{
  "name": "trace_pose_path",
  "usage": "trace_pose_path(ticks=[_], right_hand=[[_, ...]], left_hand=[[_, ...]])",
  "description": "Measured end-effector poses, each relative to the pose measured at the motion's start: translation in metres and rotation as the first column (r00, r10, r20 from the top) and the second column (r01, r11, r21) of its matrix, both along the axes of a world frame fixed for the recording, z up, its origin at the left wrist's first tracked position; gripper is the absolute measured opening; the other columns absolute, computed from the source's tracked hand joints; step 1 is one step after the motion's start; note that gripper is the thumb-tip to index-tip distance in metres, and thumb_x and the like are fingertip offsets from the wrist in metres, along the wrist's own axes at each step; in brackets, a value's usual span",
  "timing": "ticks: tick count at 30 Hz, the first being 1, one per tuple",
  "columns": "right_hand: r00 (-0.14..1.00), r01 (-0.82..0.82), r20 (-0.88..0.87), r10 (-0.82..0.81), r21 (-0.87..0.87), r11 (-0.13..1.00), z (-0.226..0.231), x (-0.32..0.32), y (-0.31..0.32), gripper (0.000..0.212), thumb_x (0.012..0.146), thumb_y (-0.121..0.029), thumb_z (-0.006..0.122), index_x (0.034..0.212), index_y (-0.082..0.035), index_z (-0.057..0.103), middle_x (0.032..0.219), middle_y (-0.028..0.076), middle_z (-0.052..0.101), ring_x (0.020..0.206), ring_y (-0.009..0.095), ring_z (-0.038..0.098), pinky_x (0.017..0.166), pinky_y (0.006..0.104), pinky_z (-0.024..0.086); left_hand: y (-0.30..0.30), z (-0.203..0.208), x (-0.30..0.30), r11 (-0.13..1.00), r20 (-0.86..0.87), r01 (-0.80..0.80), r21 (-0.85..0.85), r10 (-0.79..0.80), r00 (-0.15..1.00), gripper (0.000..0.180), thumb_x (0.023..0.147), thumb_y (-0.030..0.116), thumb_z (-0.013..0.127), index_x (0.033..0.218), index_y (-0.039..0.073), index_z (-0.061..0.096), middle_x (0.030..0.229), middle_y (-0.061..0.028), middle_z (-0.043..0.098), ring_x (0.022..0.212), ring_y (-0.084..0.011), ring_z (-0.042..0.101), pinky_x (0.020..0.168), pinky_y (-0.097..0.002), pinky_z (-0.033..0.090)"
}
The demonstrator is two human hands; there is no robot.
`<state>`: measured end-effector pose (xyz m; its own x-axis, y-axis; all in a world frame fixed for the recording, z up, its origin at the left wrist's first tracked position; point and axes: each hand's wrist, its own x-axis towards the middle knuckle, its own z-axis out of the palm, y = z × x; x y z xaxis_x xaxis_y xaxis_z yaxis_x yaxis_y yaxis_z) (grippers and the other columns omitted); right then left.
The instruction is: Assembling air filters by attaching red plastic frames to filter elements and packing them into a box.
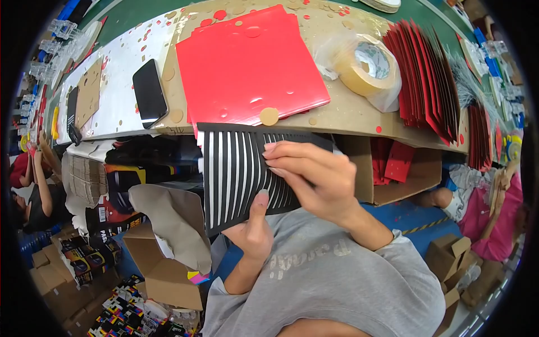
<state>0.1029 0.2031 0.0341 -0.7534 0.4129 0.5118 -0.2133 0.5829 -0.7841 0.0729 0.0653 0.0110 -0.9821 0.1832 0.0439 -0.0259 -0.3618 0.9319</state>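
Note:
A black sheet with many pale, silvery-white stripes [230, 174] hangs in front of the table edge, bent along its middle. My left hand [252, 233] grips its lower edge, thumb on the striped face and fingers behind. My right hand [320, 177] is closed, with its fingertips pinched together against the stripes right of the bend. Whether a single strip is caught between those fingertips is too small to tell. Just beyond lies a stack of glossy red sheets [247, 67], with a round tan disc [269, 116] on its near edge.
A tape roll [368, 67] in clear plastic and upright red cards [421, 78] stand at right. A black phone [149, 92] and a brown board [90, 92] lie at left. Below the table are a carton with red pieces [415, 177] and another carton [168, 275]. People sit on both sides.

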Motion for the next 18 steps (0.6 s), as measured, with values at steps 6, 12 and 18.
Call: trace_pose_path(ticks=[6, 12, 18], right_hand=[[0.998, 0.033, -0.039, -0.043, -0.218, 0.975, 0.033, -0.04, 0.055, 0.013, 0.087, 0.001, 0.066, 0.098, 0.008, 0.07, 0.1, 0.015, 0.071, 0.092, 0.021, 0.068, 0.082, 0.0293, 0.054], [0.952, -0.271, 0.182, 0.248, 0.115, 0.956, -0.005, -0.125, 0.066, 0.01, 0.084, -0.002, 0.069, 0.092, 0.003, 0.071, 0.092, 0.01, 0.072, 0.081, 0.02, 0.07, 0.073, 0.0283, 0.056], [0.961, -0.276, 0.098, 0.259, 0.299, 0.913, -0.026, -0.144, 0.054, 0.009, 0.079, -0.004, 0.073, 0.087, 0.0, 0.072, 0.088, 0.011, 0.07, 0.077, 0.026, 0.069, 0.069, 0.0325, 0.057]], left_hand=[[-0.043, -0.021, -0.044, 0.955, -0.422, 0.289, -0.073, -0.292, 0.858, 0.033, 0.073, -0.008, 0.065, 0.106, -0.011, 0.065, 0.095, -0.0244, 0.07, 0.095, -0.0354, 0.07, 0.086, -0.0419, 0.055], [-0.027, 0.01, -0.09, 0.698, -0.547, 0.113, -0.708, -0.642, 0.537, 0.021, 0.066, 0.013, 0.073, 0.079, -0.004, 0.071, 0.122, -0.0199, 0.065, 0.124, -0.0455, 0.053, 0.106, -0.0564, 0.036], [-0.031, -0.015, -0.111, 0.676, -0.509, 0.065, -0.734, -0.61, 0.608, 0.02, 0.063, 0.005, 0.074, 0.082, 0.001, 0.074, 0.131, -0.0201, 0.061, 0.131, -0.0396, 0.049, 0.109, -0.0586, 0.029]])
